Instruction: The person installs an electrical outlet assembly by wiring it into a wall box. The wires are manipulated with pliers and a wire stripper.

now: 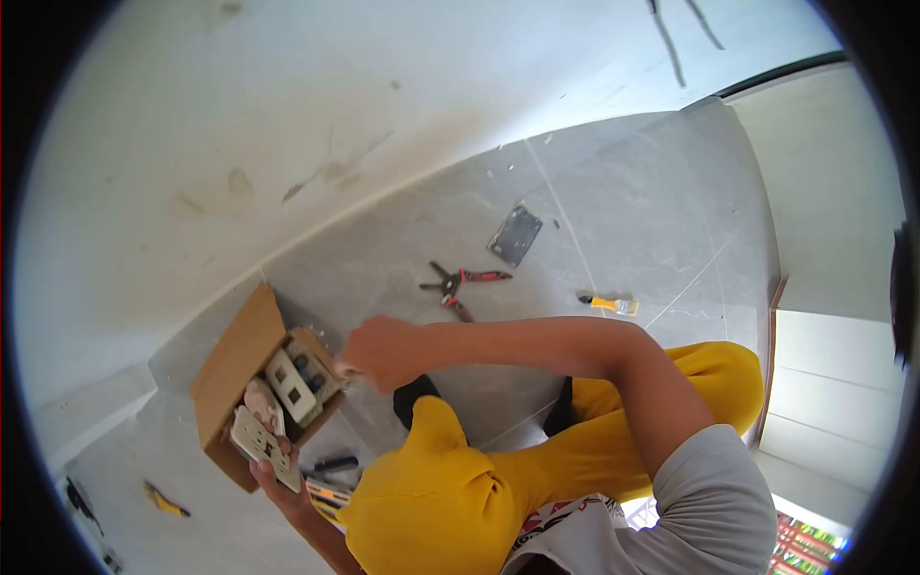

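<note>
My left hand (277, 473) grips a white socket faceplate (257, 443) with several holes, held up at the near edge of an open cardboard box (235, 359). Inside the box lie another white plate with square openings (290, 385) and other small parts, partly hidden. My right hand (381, 353) is closed at the box's right edge, its fingertips pinched together and slightly blurred. What they hold, if anything, I cannot make out.
Red-handled pliers (452, 284), a dark flat plate (517, 235) and a yellow-handled paintbrush (611, 305) lie on the grey tiled floor. A yellow-handled tool (167, 499) lies at the lower left. Wires (668, 43) stick out of the white wall (287, 115).
</note>
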### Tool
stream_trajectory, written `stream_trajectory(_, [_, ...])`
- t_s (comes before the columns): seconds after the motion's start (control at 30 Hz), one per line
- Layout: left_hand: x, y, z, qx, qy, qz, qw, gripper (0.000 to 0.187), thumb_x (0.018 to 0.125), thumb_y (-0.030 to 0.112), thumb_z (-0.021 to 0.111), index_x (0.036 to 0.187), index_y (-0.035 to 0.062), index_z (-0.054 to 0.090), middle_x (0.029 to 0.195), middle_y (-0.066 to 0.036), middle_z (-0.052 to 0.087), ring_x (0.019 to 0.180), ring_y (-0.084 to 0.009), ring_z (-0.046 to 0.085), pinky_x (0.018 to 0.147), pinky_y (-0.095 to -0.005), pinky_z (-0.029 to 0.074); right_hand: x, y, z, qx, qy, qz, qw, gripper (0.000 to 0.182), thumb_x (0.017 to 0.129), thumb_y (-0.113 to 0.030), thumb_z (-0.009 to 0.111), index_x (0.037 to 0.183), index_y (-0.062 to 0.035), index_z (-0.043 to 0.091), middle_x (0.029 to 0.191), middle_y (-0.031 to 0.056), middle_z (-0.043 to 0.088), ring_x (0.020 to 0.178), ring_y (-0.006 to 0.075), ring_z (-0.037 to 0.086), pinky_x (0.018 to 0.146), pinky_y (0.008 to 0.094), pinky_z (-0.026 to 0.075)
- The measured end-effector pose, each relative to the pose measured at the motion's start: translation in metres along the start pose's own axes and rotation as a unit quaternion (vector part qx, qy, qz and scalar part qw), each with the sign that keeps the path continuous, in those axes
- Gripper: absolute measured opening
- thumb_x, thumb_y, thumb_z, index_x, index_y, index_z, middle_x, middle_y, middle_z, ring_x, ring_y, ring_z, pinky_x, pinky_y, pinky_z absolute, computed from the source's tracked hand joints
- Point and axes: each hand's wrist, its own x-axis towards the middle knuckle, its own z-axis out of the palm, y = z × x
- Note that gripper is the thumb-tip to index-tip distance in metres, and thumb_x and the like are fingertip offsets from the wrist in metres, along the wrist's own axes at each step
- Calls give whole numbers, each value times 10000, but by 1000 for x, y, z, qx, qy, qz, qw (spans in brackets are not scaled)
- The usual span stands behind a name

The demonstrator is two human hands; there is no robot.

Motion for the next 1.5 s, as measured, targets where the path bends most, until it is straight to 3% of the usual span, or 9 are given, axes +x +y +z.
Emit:
stream_trajectory(0.13, [47, 24, 84, 193, -122, -67, 971, 784, 727, 343, 764, 1361, -26, 487, 1129, -103, 611, 895, -197, 596, 791, -321, 492, -64, 70, -36, 13, -164, 108, 980, 229, 722, -165, 703, 929, -77, 656, 810, 137, 682, 815, 364, 661, 673, 451, 518])
stream_trajectory(0.27, [88, 65, 182, 516, -302, 55, 800, 728, 669, 297, 815, 1271, -14, 549, 1089, -156, 656, 941, -234, 631, 862, -368, 497, -93, 26, -126, 118, 33, 139, 983, 643, 712, -224, 812, 1281, -49, 567, 1186, 173, 618, 1016, 365, 638, 858, 442, 524])
stream_trajectory(0.5, [110, 134, 329, 566, -362, 1, 741, 828, 685, 351, 854, 1324, -14, 475, 1047, -169, 671, 909, -235, 646, 835, -348, 504, -120, -18, -148, -127, 348, -27, 928, 661, 710, -161, 811, 1304, -38, 548, 1265, 153, 592, 1105, 325, 623, 918, 411, 511])
stream_trajectory(0.7, [81, 165, 377, 266, -445, -34, 854, 1025, 830, 753, 548, 1435, -45, 328, 1197, -229, 625, 1121, -261, 617, 976, -391, 483, -181, -23, -175, 130, 549, -112, 818, 532, 802, -148, 767, 1251, 35, 547, 1178, 198, 639, 1047, 360, 649, 879, 401, 526])
stream_trajectory(1.0, [-8, 135, 481, 207, -208, 303, 907, 820, 946, 577, 519, 1493, 22, 268, 1403, -249, 456, 1289, -352, 480, 1111, -451, 368, -205, -50, -223, 216, 614, -285, 704, 510, 827, -130, 720, 1266, 46, 530, 1099, 240, 648, 905, 377, 676, 780, 392, 556])
stream_trajectory(1.07, [15, 166, 481, 220, -162, 472, 838, 552, 950, 348, 628, 1372, 21, 484, 1273, -224, 568, 1150, -323, 579, 1008, -412, 466, -224, -38, -231, 250, 633, -312, 663, 489, 838, -121, 712, 1253, 67, 535, 1058, 232, 660, 904, 344, 690, 775, 391, 554])
stream_trajectory(1.13, [31, 190, 509, 590, -30, 633, 500, 319, 875, 122, 723, 1175, 40, 654, 1109, -155, 656, 968, -248, 645, 823, -345, 538, -244, -14, -229, 368, 676, -306, 560, 425, 866, -123, 693, 1206, 90, 555, 1017, 195, 671, 880, 262, 687, 745, 349, 543])
stream_trajectory(1.33, [68, 210, 586, 825, -208, 495, 178, 334, 835, -16, 639, 1122, 141, 704, 1089, 17, 690, 884, -196, 671, 682, -331, 565, -315, 63, -261, 421, 751, -237, 451, 491, 949, -199, 576, 1298, 128, 464, 1127, 234, 629, 1078, 307, 619, 1006, 423, 438])
stream_trajectory(1.5, [86, 222, 592, 825, -268, 479, 138, 181, 821, 58, 717, 977, 126, 656, 1034, 25, 705, 823, -200, 687, 631, -318, 570, -327, 95, -249, 426, 745, -238, 456, 498, 958, -212, 566, 1305, 128, 459, 1145, 249, 624, 1133, 324, 604, 1036, 454, 415])
